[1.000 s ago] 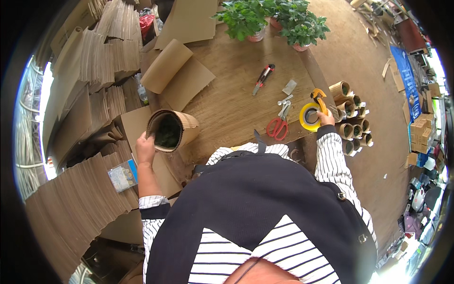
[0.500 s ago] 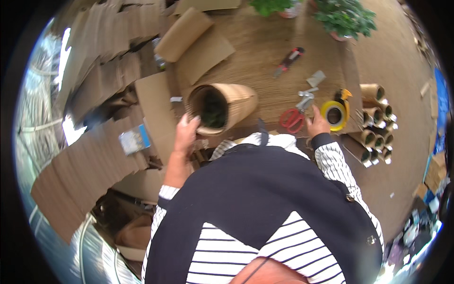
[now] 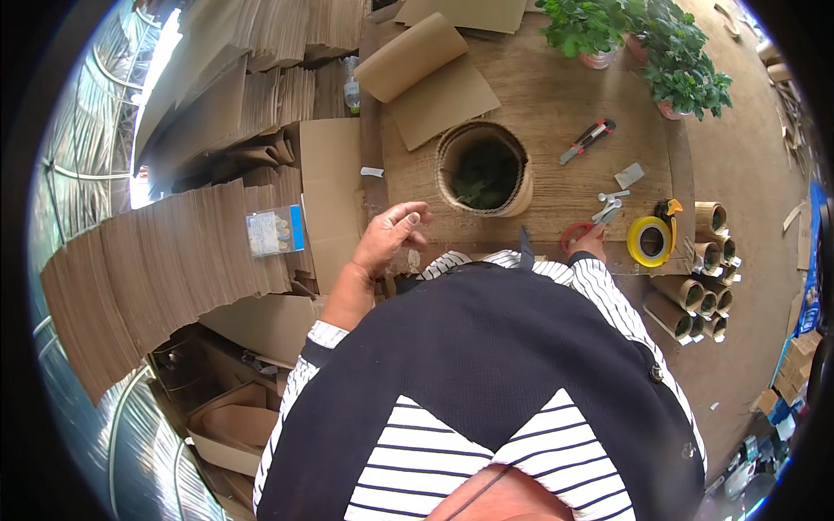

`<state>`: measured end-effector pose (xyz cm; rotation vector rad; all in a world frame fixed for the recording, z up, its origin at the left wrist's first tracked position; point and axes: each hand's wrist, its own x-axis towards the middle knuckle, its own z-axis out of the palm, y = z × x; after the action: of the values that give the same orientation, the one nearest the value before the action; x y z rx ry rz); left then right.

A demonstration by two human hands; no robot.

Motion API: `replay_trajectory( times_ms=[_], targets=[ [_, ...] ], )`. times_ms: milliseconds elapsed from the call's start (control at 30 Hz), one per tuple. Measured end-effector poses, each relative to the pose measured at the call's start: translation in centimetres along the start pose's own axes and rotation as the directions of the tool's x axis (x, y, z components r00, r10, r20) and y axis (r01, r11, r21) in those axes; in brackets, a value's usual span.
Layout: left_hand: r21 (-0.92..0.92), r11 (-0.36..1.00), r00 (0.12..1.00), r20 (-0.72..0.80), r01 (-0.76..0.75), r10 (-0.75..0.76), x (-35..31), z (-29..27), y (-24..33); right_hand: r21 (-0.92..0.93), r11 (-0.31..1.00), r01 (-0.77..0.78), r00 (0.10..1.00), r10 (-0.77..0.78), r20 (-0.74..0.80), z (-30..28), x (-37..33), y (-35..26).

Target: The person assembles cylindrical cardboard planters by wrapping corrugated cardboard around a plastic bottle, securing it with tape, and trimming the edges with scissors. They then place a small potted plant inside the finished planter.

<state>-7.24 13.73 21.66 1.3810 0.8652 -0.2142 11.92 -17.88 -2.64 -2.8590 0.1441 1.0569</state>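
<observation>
Loosely, the left grip (image 3: 393,236) hung spread near the cardboard tube (image 3: 523,196) on the desk (image 3: 543,95); the right grip (image 3: 590,244) touched red-handled scissors (image 3: 605,214), its closure impossible to tell.

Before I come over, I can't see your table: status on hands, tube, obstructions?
Left hand open, off the tube. Right hand at scissors, grip unclear. Tube standing on table, leaves inside. Nothing visible between left hand and tube.

No words or numbers can be read; pale marks on the long blue plastic sheet (image 3: 812,260), beyond the brown wooden bench's (image 3: 560,195) right edge, are illegible.
</observation>
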Motion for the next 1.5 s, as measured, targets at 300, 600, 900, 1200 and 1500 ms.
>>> replay_trajectory(
  times_ms=[300,600,900,1200,1500],
  targets=[
    [0.046,0.939,0.937,-0.072,-0.34,0.342,3.1,-4.8,0.5,0.441,0.894,0.073,0.997,-0.05,-0.065,2.2,-2.8,6.2],
    [0.348,0.604,0.69,0.237,-0.717,0.684,14.2,2.9,5.3,0.526,0.729,0.439,0.892,-0.283,-0.352,-6.7,-14.3,4.0],
    [0.3,0.522,0.597,0.285,-0.799,0.75,9.9,9.4,2.3,0.249,0.735,0.63,0.717,-0.428,-0.549,-11.7,-19.5,-1.0],
    [0.307,0.518,0.597,0.293,-0.799,0.747,9.9,8.6,2.2,-0.141,0.744,0.653,0.543,-0.59,-0.597,-13.7,-18.5,-2.3],
    [0.291,0.569,0.636,0.267,-0.769,0.724,9.9,8.4,2.5,-0.297,0.627,0.72,0.382,-0.716,-0.584,-15.9,-16.5,-1.7]
  ],
)
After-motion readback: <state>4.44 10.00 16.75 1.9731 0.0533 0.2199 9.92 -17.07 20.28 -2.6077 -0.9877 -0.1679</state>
